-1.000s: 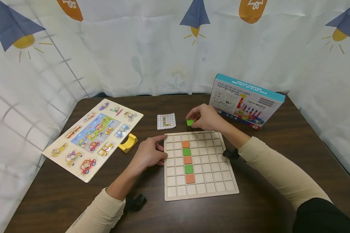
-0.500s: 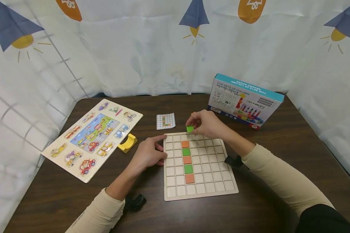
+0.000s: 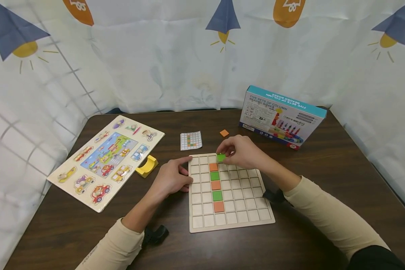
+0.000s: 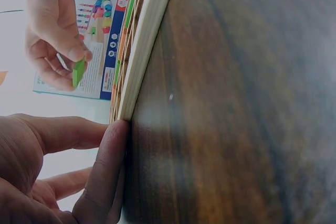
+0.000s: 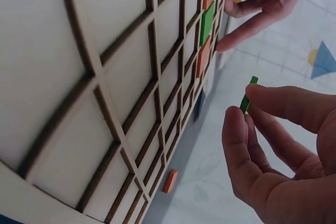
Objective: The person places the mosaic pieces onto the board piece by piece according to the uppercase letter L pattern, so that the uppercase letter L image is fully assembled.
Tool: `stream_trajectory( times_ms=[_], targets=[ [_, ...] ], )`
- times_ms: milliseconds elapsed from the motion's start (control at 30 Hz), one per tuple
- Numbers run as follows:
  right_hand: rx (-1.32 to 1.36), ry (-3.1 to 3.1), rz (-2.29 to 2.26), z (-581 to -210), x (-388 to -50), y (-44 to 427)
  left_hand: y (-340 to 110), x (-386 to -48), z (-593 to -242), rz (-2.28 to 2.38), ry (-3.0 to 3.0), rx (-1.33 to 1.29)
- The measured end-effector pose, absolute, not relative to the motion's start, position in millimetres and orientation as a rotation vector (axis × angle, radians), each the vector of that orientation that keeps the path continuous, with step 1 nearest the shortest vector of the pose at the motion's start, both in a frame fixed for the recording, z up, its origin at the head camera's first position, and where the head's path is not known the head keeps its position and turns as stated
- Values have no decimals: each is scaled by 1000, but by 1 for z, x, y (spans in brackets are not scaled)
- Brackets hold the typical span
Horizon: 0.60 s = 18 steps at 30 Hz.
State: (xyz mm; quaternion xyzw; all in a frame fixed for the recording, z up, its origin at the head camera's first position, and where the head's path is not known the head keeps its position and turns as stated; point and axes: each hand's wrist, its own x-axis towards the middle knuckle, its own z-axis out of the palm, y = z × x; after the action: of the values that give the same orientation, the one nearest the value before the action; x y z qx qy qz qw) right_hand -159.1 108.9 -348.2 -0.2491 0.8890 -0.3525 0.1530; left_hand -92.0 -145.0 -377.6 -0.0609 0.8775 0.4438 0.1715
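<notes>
In the head view my right hand (image 3: pixel 241 151) pinches a green square tile (image 3: pixel 221 158) between thumb and fingers, over the top row of the wooden grid board (image 3: pixel 232 226). The right wrist view shows that tile held on edge, apart from the board. My left hand (image 3: pixel 170 175) rests against the board's left side, index finger and thumb touching its edge, as the left wrist view also shows. A column of alternating orange tiles (image 3: pixel 216 185) and green tiles (image 3: pixel 215 176) fills several cells. A loose orange tile (image 3: pixel 224 133) lies beyond the board.
Behind the board lies a small pattern card (image 3: pixel 191 141) with a coloured grid. A vehicle puzzle board (image 3: pixel 87 165) leans on a yellow block (image 3: pixel 147 166) at left. A boxed toy (image 3: pixel 283 118) stands at back right, before a white curtain (image 3: pixel 175 67).
My right hand has brought the green tile toward me, from behind the board to over its top row. The loose orange tile has come into sight. My left hand stays put.
</notes>
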Motion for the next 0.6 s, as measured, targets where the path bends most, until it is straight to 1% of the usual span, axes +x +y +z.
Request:
stream_trajectory(
  times_ms=[600],
  targets=[
    [-727, 2518, -994, -345, -131, 117, -144, -93, -378, 1265, 2498, -180]
  ],
)
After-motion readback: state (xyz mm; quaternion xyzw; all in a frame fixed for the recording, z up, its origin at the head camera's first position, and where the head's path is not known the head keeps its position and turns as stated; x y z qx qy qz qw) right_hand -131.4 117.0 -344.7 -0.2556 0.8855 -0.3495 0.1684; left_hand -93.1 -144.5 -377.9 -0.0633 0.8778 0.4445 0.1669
